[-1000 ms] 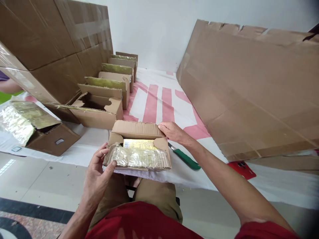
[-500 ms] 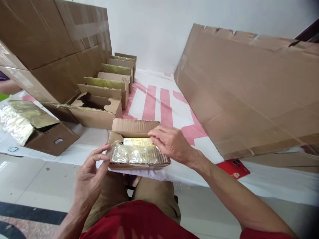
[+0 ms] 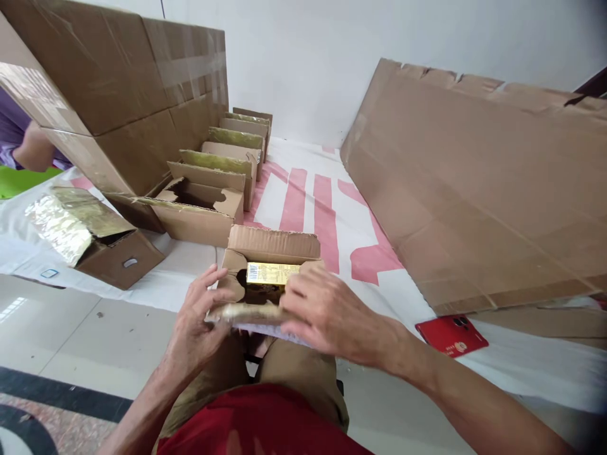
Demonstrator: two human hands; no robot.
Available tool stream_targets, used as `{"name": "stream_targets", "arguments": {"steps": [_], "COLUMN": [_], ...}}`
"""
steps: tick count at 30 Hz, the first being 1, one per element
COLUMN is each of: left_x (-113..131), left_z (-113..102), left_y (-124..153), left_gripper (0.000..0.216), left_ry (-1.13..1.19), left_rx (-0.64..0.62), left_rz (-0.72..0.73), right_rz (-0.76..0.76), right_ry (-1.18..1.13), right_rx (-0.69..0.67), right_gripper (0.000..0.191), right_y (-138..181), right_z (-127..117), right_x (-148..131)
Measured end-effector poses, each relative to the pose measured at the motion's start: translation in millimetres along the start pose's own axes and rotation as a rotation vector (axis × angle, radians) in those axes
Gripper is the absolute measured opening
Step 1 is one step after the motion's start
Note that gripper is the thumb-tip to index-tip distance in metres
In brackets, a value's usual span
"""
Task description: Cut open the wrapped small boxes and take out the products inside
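A small cardboard box (image 3: 274, 243) stands at the table's front edge with its top flaps folded back. Inside it lies a shiny yellow packet-like carton (image 3: 272, 273) with printing; dark space shows beside and below it. The box's front flap (image 3: 251, 312), covered in clear tape, is tipped toward me and blurred. My left hand (image 3: 202, 319) is at the box's left corner, with the flap's end between thumb and fingers. My right hand (image 3: 327, 309) has its fingers curled over the right part of the same flap, hiding that corner.
A row of opened small boxes (image 3: 203, 218) runs back along tall stacked cartons (image 3: 156, 101) on the left. A taped box (image 3: 123, 256) lies tilted nearby. A large cardboard sheet (image 3: 484, 189) leans right, by a red phone (image 3: 453, 336). Another person's arm (image 3: 35, 148) shows far left.
The front flap has swung from over the box opening toward me, uncovering more of the yellow carton. My right hand came toward me with it; my left hand closed in on the corner.
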State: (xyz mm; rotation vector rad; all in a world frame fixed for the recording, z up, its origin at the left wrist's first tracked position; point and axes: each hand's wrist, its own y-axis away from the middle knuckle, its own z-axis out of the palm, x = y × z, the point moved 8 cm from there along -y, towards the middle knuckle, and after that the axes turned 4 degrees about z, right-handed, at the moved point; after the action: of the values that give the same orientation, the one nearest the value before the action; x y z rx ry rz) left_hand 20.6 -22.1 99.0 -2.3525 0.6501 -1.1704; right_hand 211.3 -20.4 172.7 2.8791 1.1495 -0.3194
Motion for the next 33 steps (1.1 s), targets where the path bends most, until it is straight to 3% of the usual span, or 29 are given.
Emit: {"name": "stream_targets", "arguments": {"steps": [2,5,8,13,18,21,26,29,33], "left_x": [4,3,0,-5,-8,-17,-54,-60,-55], "left_z": [1,1,2,9,11,16,44,61,85], "left_y": [4,13,19,19,25,35,48,40,9], "left_gripper": [0.012,0.018,0.017,0.019,0.026,0.042,0.098,0.092,0.072], "left_ry": [0.039,0.057,0.045,0.036,0.066,0.088,0.326,0.320,0.348], "left_rx": [-0.031,-0.027,-0.004,0.017,0.078,0.137,0.191,0.143,0.071], "left_rz": [0.078,0.103,0.105,0.095,0.068,-0.023,-0.388,-0.467,-0.457], "right_rz": [-0.053,0.065,0.192,0.191,0.174,0.254,0.338,0.325,0.274], "right_ry": [-0.130,-0.254,-0.112,0.288,0.282,0.060,-0.438,-0.535,-0.575], "right_rx": [-0.070,-0.098,-0.077,-0.138,-0.159,-0.056,0.277,0.501,0.711], "right_gripper": [0.030,0.029,0.017,0.044,0.020,0.025,0.040,0.040,0.035], "right_y": [10,7,-13,-45,-51,-46,-25,-11,6], "right_z": [-2,0,12,44,46,19,-47,-84,-118], "right_x": [-9,9,37,44,44,56,69,73,82]}}
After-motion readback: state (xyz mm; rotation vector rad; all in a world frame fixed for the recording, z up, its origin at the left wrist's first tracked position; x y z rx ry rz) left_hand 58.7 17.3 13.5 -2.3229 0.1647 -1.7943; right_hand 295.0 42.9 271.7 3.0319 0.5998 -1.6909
